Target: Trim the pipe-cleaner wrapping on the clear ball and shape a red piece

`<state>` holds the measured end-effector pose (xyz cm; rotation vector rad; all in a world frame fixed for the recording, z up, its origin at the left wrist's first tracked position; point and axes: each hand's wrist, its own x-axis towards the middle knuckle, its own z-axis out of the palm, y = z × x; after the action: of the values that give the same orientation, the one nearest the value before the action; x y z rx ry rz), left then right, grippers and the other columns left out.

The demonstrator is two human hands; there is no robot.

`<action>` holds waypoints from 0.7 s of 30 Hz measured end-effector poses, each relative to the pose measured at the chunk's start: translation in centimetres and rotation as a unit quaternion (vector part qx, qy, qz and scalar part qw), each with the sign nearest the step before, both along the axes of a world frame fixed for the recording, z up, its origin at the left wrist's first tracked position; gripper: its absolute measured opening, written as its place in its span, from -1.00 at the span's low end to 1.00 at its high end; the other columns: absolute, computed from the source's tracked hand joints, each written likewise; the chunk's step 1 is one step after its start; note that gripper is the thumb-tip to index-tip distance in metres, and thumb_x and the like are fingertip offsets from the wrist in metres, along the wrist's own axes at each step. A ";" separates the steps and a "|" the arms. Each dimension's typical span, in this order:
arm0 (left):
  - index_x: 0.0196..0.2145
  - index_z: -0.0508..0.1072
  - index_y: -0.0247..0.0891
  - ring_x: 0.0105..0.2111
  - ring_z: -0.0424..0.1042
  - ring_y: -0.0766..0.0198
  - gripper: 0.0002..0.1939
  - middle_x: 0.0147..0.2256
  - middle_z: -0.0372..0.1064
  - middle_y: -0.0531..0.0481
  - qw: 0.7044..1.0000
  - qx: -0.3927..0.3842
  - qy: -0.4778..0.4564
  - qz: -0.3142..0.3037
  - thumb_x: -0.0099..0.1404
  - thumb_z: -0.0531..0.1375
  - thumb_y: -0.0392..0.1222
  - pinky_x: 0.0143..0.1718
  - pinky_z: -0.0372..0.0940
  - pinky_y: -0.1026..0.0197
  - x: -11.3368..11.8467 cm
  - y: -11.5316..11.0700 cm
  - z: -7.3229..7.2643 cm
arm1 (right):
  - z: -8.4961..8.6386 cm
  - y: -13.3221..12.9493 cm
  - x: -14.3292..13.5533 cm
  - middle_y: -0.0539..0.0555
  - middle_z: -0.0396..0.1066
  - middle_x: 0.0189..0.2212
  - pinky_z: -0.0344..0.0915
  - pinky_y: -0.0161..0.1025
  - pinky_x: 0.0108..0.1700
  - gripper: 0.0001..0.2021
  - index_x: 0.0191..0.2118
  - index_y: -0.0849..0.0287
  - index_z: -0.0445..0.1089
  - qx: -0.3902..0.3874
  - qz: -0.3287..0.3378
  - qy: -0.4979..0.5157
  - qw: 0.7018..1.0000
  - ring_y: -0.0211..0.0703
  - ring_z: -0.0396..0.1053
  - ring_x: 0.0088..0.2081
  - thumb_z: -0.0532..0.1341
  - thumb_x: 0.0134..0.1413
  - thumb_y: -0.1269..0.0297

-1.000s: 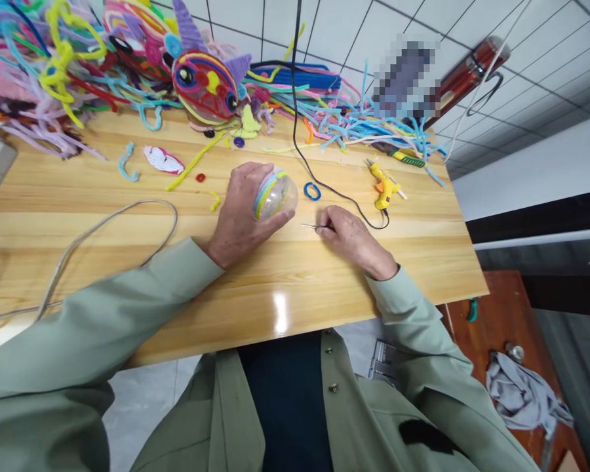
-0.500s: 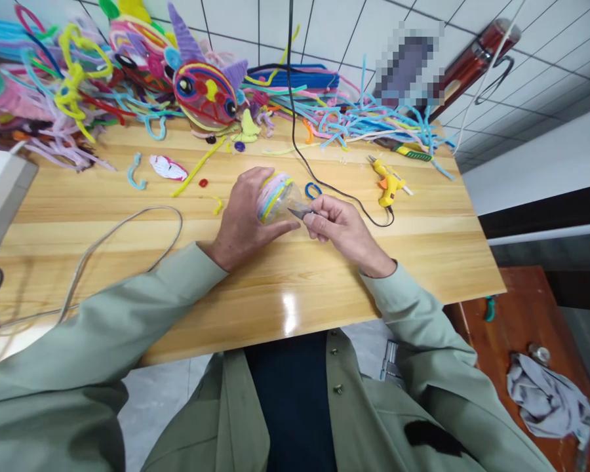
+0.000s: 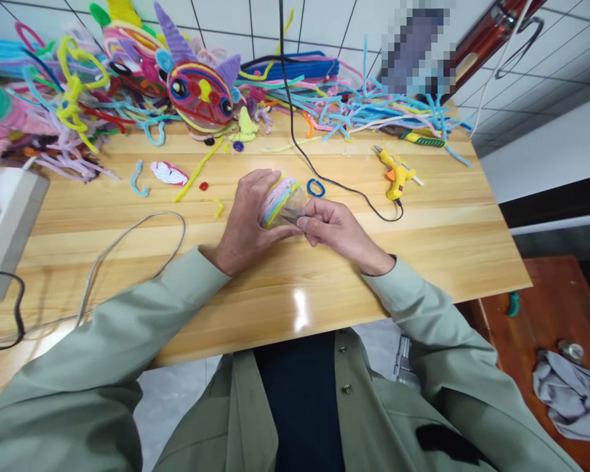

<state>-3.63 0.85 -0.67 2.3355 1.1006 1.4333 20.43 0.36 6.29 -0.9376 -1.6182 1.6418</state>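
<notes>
My left hand (image 3: 250, 223) is wrapped round a clear rounded plastic shell (image 3: 281, 198), thumb below and fingers over the top. Pink, blue and yellow pipe cleaner bands cover the shell's left part; its right part is bare. In my right hand (image 3: 330, 227) is a small pair of dark pointed scissors (image 3: 291, 215), the blades at the shell's bare side beside the yellow band. My fingers hide the scissors' handles. Just beyond the right hand lies a blue pipe cleaner ring (image 3: 316, 188).
A yellow glue gun (image 3: 396, 174) lies at the right, its black cord (image 3: 347, 189) running behind my hands. Loose pipe cleaners (image 3: 354, 118) and a decorated horned head (image 3: 201, 95) line the back. A yellow pipe cleaner (image 3: 199, 169) and a grey cable (image 3: 128, 229) are at the left.
The scissors have shifted left against the shell, and their blades now show slightly apart. The shell has turned a little in my left hand. The whole view has shifted slightly.
</notes>
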 end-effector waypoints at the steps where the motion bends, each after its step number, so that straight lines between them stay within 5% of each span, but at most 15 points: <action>1: 0.55 0.21 0.05 0.42 0.42 -0.25 0.00 0.41 0.37 -0.28 1.000 -0.003 0.003 0.005 0.40 0.33 0.58 0.46 0.37 -0.40 0.0 0.0 0.1 | 0.0 -0.1 -0.1 -0.15 0.39 -0.58 0.08 -0.31 -0.43 -0.72 -0.28 0.13 0.44 -0.008 -0.006 0.006 1.000 -0.36 0.22 -0.54 0.43 0.37 0.10; 21: 0.50 0.27 0.06 0.37 0.44 -0.16 -0.04 0.34 0.39 -0.25 1.000 0.011 0.000 0.023 0.39 0.28 0.63 0.40 0.44 -0.36 0.3 -0.3 0.2 | -1.7 -1.2 -1.3 -0.19 0.31 -0.62 0.03 -0.34 -0.48 -0.59 -0.32 0.09 0.38 -0.069 -0.067 0.102 0.990 -0.38 0.11 -0.58 0.53 0.29 -0.03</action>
<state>-3.32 0.59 -0.48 2.3398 1.1523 1.4693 19.09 -0.81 4.60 -0.8934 -1.2921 1.7117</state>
